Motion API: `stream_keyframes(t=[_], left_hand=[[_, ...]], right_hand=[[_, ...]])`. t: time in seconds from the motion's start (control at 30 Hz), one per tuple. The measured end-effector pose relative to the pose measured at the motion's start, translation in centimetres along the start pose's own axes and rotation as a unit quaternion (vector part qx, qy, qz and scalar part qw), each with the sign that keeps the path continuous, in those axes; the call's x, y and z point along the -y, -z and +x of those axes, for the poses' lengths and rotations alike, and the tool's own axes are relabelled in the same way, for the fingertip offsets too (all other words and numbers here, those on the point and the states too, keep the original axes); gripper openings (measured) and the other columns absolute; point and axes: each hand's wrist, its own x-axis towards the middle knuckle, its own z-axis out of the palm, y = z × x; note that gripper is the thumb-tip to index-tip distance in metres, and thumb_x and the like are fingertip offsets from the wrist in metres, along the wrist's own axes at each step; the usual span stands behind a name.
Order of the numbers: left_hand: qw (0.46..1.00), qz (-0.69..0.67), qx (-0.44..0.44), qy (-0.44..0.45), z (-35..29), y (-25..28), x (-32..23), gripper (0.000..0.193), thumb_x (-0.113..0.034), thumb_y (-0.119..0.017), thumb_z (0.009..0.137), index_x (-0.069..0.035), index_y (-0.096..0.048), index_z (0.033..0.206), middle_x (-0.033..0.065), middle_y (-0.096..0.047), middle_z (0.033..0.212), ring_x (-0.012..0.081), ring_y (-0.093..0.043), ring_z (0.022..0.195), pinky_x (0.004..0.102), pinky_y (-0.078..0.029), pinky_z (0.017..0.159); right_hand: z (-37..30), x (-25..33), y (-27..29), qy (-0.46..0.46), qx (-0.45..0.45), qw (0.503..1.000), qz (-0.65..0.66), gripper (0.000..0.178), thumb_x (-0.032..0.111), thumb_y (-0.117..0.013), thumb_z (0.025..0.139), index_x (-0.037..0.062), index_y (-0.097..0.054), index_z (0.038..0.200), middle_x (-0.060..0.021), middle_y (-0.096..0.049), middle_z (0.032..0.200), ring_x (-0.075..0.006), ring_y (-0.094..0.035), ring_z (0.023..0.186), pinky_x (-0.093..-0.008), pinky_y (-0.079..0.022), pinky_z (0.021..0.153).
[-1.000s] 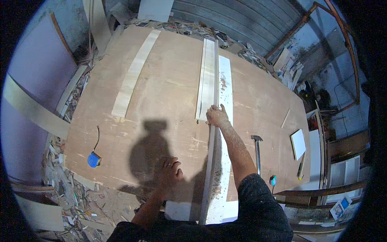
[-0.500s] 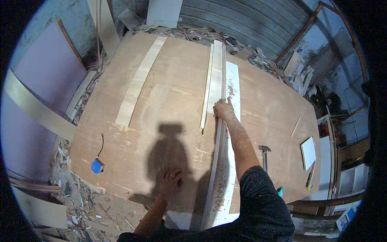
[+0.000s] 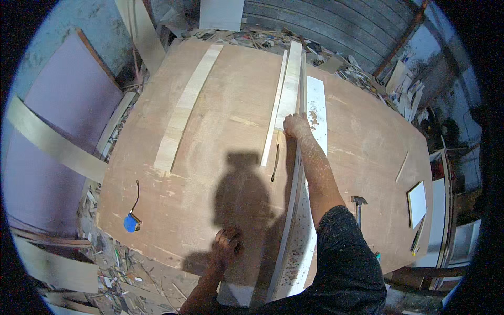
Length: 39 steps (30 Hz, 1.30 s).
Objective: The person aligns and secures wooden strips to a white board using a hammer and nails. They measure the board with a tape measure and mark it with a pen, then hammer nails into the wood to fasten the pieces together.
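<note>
Board [image 3: 289,86] on the plywood sheet [image 3: 136,131] has been slid forward past the narrow strip [image 3: 274,110], so the two are now staggered, its near end pinched by the right hand [image 3: 297,126] (left hand's [image 3: 227,244] fingers seem curled, any grip cannot be told)

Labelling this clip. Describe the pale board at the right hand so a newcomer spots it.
On the big brown sheet, look toward the far edge, right of the middle. The pale board has the right hand at its near end and is wider than the thin strip on its left.
</note>
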Motion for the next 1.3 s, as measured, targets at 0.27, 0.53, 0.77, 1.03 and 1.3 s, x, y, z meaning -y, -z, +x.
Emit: stream_keyframes(t=[0.27, 0.53, 0.77, 1.03, 1.3], left_hand=[[0.997, 0.05, 0.065, 0.015, -1.2, -1.3, 1.3, 0.041, -0.019, -0.073, 0.08, -0.011, -0.07, 0.12, 0.0087, -0.064, 0.137, 0.0287, -0.056, 0.132, 0.0502, -0.04, 0.113], [0.999, 0.028, 0.028, 0.02, -2.3, -2.2, 1.2, 0.044, -0.022, -0.074, 0.083, -0.014, -0.069, 0.126, 0.0085, -0.062, 0.14, 0.0288, -0.053, 0.137, 0.0497, -0.038, 0.117], [0.998, -0.003, 0.058, 0.025, -0.6, 0.3, -0.1, 0.041, -0.017, -0.073, 0.081, -0.011, -0.069, 0.122, 0.009, -0.063, 0.139, 0.0293, -0.053, 0.136, 0.0495, -0.04, 0.116], [0.997, 0.029, 0.056, 0.035, -1.4, -1.6, 0.1, 0.039, -0.021, -0.07, 0.085, -0.01, -0.068, 0.122, 0.0103, -0.06, 0.141, 0.0335, -0.051, 0.137, 0.055, -0.036, 0.118], [0.994, -0.09, -0.04, -0.043, -0.7, -0.5, 0.5, 0.034, -0.023, -0.068, 0.086, -0.006, -0.068, 0.115, 0.0136, -0.063, 0.13, 0.0359, -0.053, 0.131, 0.0537, -0.038, 0.114]], right_hand=[[3.0, -2.0, 3.2, -0.059, 0.14, 0.98, 0.131, 0.038, 0.042, -0.056, 0.099, 0.0213, -0.07, 0.127, -0.0024, -0.069, 0.134, -0.0309, -0.065, 0.124, -0.0563, -0.049, 0.106], [8.3, 5.5, -1.5, -0.148, -0.076, 0.921, 0.351, 0.042, 0.037, -0.06, 0.098, 0.0195, -0.061, 0.136, -0.024, -0.054, 0.143, -0.0468, -0.056, 0.13, -0.0657, -0.048, 0.102], [8.0, 5.1, 0.2, -0.256, -0.037, 0.884, 0.39, 0.095, 0.044, -0.075, 0.085, 0.0094, -0.03, 0.16, -0.0357, -0.024, 0.162, -0.046, -0.032, 0.151, -0.0527, -0.039, 0.119], [7.3, 0.7, 9.3, -0.142, -0.039, 0.643, 0.751, 0.091, 0.044, -0.074, 0.084, -0.0118, -0.041, 0.147, -0.0249, -0.056, 0.141, -0.0311, -0.068, 0.089, -0.039, -0.056, 0.069], [-5.2, 14.4, 16.2, -0.135, -0.163, 0.651, 0.729, 0.059, 0.026, -0.072, 0.086, -0.0062, -0.062, 0.135, -0.0189, -0.069, 0.121, -0.0274, -0.067, 0.106, -0.0433, -0.055, 0.089]])
